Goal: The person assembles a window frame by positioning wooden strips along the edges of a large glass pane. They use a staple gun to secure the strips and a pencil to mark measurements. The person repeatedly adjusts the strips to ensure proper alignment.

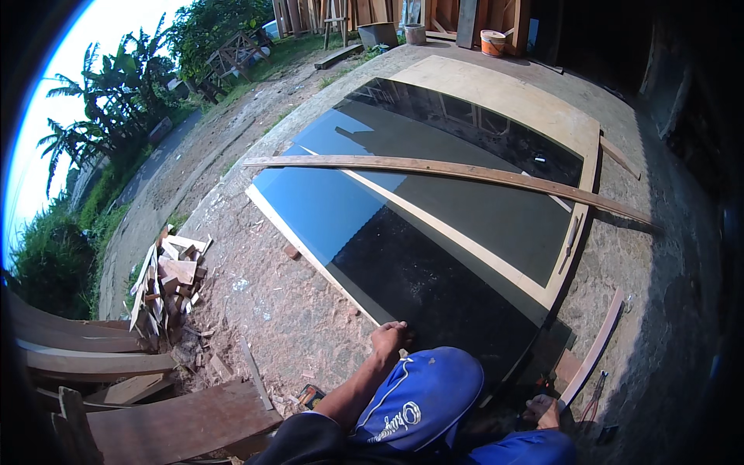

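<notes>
A large dark glass pane [434, 294] lies flat in front of me and reflects the sky. My left hand [391, 339] rests at its near left edge, its fingers curled over the rim. Low at the right, my right hand [545, 411] is closed near the pane's near corner. What it pinches, if anything, is too small to make out. A narrow wooden strip [597, 341] ends right beside that hand, and a pair of pliers [595, 397] lies just to its right. My blue-clad knee [434, 395] stands between the two hands.
A long wooden batten [434, 168] lies across the glass and a pale wooden frame [546, 293]. Wood offcuts [177, 271] are heaped at the left, above brown boards [186, 422]. A tape measure [311, 397] lies by my left forearm. An orange-and-white bucket [493, 43] stands far back.
</notes>
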### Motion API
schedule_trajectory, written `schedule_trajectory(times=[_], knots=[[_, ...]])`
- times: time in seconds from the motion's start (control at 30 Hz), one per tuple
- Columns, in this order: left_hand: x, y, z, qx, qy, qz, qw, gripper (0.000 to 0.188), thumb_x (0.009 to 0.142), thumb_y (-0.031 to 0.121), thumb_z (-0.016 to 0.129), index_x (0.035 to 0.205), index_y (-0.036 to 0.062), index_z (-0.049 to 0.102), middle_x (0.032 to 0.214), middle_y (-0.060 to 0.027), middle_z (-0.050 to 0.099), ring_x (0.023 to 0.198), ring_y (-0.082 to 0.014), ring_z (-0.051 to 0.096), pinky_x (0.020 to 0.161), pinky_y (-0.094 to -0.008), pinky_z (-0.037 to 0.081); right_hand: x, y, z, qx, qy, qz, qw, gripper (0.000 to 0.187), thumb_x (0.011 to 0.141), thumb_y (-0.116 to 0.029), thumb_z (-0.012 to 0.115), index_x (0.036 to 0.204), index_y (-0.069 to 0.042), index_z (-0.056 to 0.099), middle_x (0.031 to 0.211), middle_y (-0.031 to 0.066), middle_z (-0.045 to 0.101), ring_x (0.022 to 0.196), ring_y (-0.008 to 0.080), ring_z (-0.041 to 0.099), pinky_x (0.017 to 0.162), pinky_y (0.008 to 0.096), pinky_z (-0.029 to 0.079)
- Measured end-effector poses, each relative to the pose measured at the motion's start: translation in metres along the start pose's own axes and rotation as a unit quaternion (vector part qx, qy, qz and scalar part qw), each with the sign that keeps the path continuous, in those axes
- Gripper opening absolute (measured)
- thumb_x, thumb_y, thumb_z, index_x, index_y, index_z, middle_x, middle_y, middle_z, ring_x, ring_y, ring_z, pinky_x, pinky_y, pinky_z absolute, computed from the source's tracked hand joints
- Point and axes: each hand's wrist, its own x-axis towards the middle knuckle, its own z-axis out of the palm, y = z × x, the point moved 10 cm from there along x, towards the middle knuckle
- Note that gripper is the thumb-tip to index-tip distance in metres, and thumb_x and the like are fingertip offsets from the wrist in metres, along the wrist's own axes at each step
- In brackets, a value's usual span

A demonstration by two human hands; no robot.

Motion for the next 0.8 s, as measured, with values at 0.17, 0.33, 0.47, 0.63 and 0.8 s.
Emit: schedule_trajectory(times=[0.17,0.33,0.47,0.63,0.8], knots=[[-0.011,0.020,-0.002,0.058,0.005,0.005,0.998,0.022,0.096,0.017,0.070,0.094,-0.0047,0.072,0.079,-0.0139,0.074,0.064,-0.0208,0.071,0.056,-0.0310,0.058,-0.002,-0.006,-0.003,-0.002,0.014,-0.023,1.000,0.013,0.085,-0.010,0.074,0.083,-0.002,0.065,0.065,0.0078,0.063,0.050,0.0183,0.064,0.048,0.0298,0.056],[-0.019,0.048,-0.025,0.233,0.040,0.084,0.968,0.037,0.096,0.030,0.070,0.083,-0.0046,0.073,0.068,-0.0115,0.070,0.057,-0.0188,0.069,0.051,-0.0320,0.054,0.002,-0.015,0.000,-0.003,0.031,-0.023,0.999,0.013,0.087,-0.012,0.073,0.084,-0.002,0.065,0.066,0.0081,0.063,0.052,0.0177,0.064,0.049,0.0301,0.056],[-0.017,0.061,-0.030,0.224,0.050,0.297,0.927,0.033,0.098,0.028,0.068,0.090,-0.0041,0.071,0.069,-0.0076,0.068,0.066,-0.0148,0.063,0.066,-0.0303,0.050,-0.001,-0.014,0.009,0.015,0.017,-0.033,0.999,0.011,0.089,-0.008,0.073,0.085,-0.001,0.066,0.069,0.0049,0.063,0.057,0.0142,0.065,0.050,0.0282,0.053],[-0.022,0.081,-0.007,0.415,0.091,0.538,0.728,0.045,0.098,0.035,0.066,0.134,0.0085,0.063,0.140,-0.0194,0.056,0.120,-0.0369,0.058,0.099,-0.0498,0.048,-0.012,-0.022,0.009,-0.056,0.071,-0.065,0.994,0.015,0.089,-0.011,0.072,0.079,-0.001,0.066,0.067,0.0074,0.065,0.057,0.0153,0.067,0.051,0.0309,0.052],[0.007,0.054,-0.001,0.600,0.059,0.385,0.698,0.074,0.100,0.050,0.059,0.160,0.0151,0.034,0.167,-0.0226,0.024,0.154,-0.0422,0.020,0.124,-0.0588,0.017,-0.018,-0.036,0.021,-0.134,0.089,-0.055,0.985,0.022,0.090,-0.012,0.070,0.073,-0.001,0.064,0.060,0.0077,0.065,0.055,0.0138,0.067,0.052,0.0315,0.052]])
